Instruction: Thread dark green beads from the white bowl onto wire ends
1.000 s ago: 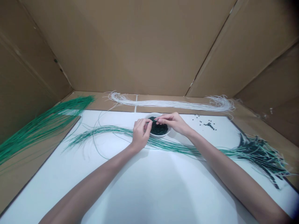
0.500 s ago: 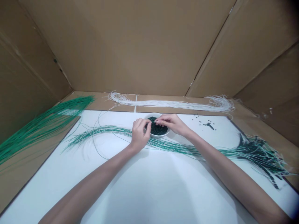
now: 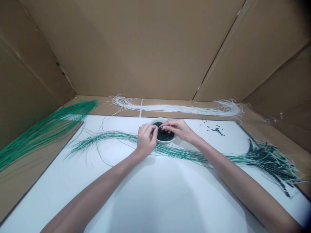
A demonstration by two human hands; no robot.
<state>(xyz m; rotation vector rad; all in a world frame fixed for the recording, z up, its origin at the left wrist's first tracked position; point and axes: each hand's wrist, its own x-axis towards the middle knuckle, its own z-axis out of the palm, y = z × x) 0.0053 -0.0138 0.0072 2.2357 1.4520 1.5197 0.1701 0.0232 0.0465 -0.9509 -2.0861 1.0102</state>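
Observation:
Over the white bowl [image 3: 175,138] of small dark green beads [image 3: 166,136], my two hands meet at the fingertips. My left hand [image 3: 145,137] is closed in a pinch at the bowl's left side; what lies in it is too small to make out. From the right, my right hand [image 3: 179,128] pinches what looks like a short end of thin cord, with a tiny dark green bit between the fingertips. Under my left hand and right forearm runs a long bundle of green cords [image 3: 179,153]. Its right end carries dark beaded tips [image 3: 269,161].
Loose beads [image 3: 218,130] lie scattered right of the bowl. A bundle of white cords [image 3: 179,108] stretches along the back, and one thin strand loops forward at left. More green cords [image 3: 48,127] lie at far left. Cardboard walls [image 3: 136,48] enclose the white table [image 3: 155,194].
Both hands stay in nearly the same place above the bowl. Only the fingertips shift slightly, and the pale bit between them shows less now.

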